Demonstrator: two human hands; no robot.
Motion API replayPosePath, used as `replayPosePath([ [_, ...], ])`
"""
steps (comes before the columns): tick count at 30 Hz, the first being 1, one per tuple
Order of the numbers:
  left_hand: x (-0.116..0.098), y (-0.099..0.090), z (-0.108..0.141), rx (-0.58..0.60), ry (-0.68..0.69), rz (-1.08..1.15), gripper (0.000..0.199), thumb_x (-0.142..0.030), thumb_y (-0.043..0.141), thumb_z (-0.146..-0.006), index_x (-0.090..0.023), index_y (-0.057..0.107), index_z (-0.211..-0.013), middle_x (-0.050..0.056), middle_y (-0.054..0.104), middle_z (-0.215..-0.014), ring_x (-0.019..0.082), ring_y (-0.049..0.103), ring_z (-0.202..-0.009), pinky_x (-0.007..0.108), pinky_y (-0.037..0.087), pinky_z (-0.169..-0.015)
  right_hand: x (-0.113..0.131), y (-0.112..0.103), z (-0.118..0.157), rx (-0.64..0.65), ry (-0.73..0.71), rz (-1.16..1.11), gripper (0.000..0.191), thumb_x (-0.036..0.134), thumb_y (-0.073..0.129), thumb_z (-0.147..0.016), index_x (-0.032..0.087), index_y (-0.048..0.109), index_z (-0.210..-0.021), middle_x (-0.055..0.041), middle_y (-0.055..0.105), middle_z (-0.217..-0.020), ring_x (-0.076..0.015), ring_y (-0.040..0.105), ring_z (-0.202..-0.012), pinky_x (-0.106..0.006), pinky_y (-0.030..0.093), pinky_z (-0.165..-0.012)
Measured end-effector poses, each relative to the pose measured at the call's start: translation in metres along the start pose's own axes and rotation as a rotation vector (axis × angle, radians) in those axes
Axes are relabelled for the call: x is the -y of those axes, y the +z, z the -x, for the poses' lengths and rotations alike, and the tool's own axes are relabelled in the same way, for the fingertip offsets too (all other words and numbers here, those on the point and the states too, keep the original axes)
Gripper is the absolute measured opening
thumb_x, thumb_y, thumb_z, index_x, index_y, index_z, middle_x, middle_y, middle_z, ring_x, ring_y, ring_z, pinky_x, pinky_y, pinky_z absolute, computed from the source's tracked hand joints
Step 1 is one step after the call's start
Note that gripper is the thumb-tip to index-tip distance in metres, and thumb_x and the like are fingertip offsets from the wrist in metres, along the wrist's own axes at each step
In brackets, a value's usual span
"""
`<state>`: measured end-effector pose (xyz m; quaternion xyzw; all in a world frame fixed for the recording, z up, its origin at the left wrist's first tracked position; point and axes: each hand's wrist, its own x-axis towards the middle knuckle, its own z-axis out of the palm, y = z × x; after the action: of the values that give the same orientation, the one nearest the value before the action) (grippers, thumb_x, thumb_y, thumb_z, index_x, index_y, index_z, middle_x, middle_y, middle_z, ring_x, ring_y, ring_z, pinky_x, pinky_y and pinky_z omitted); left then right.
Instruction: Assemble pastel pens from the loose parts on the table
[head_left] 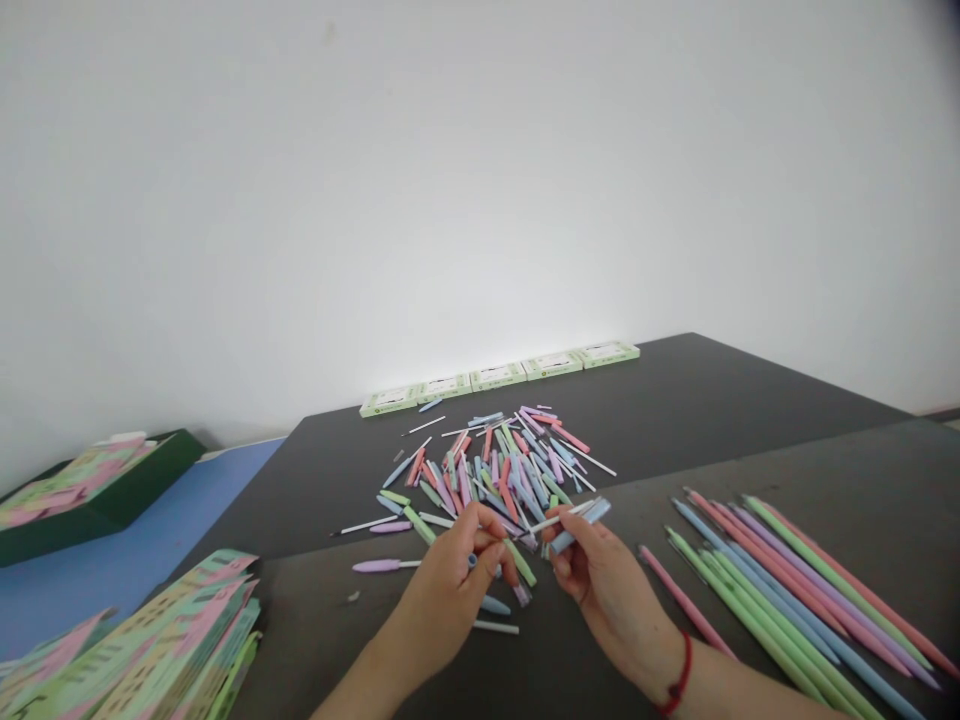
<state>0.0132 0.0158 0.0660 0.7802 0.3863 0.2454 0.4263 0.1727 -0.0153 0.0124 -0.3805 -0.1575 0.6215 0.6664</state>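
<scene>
My left hand is closed around small pen parts. A green pen piece juts out past its fingertips, and a blue tubular piece shows between the fingers. Close by on the right, my right hand, with a red cord at the wrist, pinches a light blue pen cap together with a thin white refill. The hands are apart. Just beyond them spreads a loose pile of pen parts in pink, blue, green and purple, with white refills among them.
Whole pens lie side by side at the right. Along the table's far edge runs a row of flat green-white boxes. Printed packets are stacked at the near left. A dark green box holding more packets stands on a blue surface.
</scene>
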Motion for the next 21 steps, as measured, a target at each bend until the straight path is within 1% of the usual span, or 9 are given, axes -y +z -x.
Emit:
replayPosePath([
  [5,-0.002,0.001,0.0,-0.03,0.005,-0.026,0.004,-0.02,0.039,-0.092,-0.02,0.042,-0.09,-0.001,0.062,-0.074,0.014,0.057,-0.069,0.025,0.039,-0.068,0.0,0.003,0.001,0.011,-0.044,0.013,0.026,0.038,0.071,-0.071,0.015,0.061,-0.078,0.0022,0.063,-0.064,-0.0044,0.043,-0.041,-0.015,0.029,-0.036],
  [9,-0.003,0.004,0.001,-0.049,0.002,-0.084,0.004,-0.018,0.039,-0.091,-0.02,0.042,-0.088,-0.002,0.062,-0.072,0.013,0.056,-0.067,0.023,0.038,-0.066,-0.003,0.004,0.004,0.041,-0.037,0.016,0.026,0.038,0.071,-0.072,0.015,0.062,-0.081,0.0005,0.065,-0.067,-0.0047,0.045,-0.043,-0.015,0.031,-0.036],
  [13,-0.003,0.007,0.002,-0.052,0.001,-0.213,0.005,-0.019,0.038,-0.091,-0.022,0.042,-0.089,-0.003,0.061,-0.072,0.014,0.057,-0.067,0.023,0.037,-0.064,-0.006,0.004,0.009,0.078,0.006,0.031,0.023,0.036,0.07,-0.074,0.015,0.063,-0.081,-0.0003,0.067,-0.068,-0.005,0.048,-0.045,-0.014,0.033,-0.038],
  [15,-0.003,0.008,0.003,-0.048,0.003,-0.293,0.006,-0.019,0.037,-0.091,-0.022,0.042,-0.093,-0.003,0.061,-0.072,0.015,0.057,-0.067,0.024,0.036,-0.063,-0.007,0.004,0.01,0.088,0.022,0.027,0.023,0.036,0.07,-0.074,0.015,0.063,-0.08,-0.0005,0.067,-0.068,-0.005,0.049,-0.044,-0.014,0.033,-0.037],
  [18,-0.003,0.007,0.003,-0.052,0.0,-0.382,0.014,-0.021,0.04,-0.09,-0.024,0.042,-0.104,-0.004,0.062,-0.074,0.017,0.059,-0.07,0.025,0.035,-0.064,-0.007,0.003,0.009,0.104,0.045,-0.006,0.023,0.035,0.071,-0.074,0.014,0.064,-0.079,-0.001,0.067,-0.069,-0.0045,0.048,-0.044,-0.014,0.033,-0.037],
  [21,-0.003,0.005,0.001,-0.059,-0.019,-0.433,0.029,-0.023,0.05,-0.084,-0.023,0.04,-0.111,-0.004,0.062,-0.074,0.017,0.059,-0.069,0.024,0.035,-0.064,-0.005,0.003,0.006,0.082,0.085,-0.07,0.022,0.033,0.072,-0.072,0.014,0.066,-0.078,-0.0011,0.067,-0.069,-0.0042,0.049,-0.044,-0.014,0.035,-0.038],
])
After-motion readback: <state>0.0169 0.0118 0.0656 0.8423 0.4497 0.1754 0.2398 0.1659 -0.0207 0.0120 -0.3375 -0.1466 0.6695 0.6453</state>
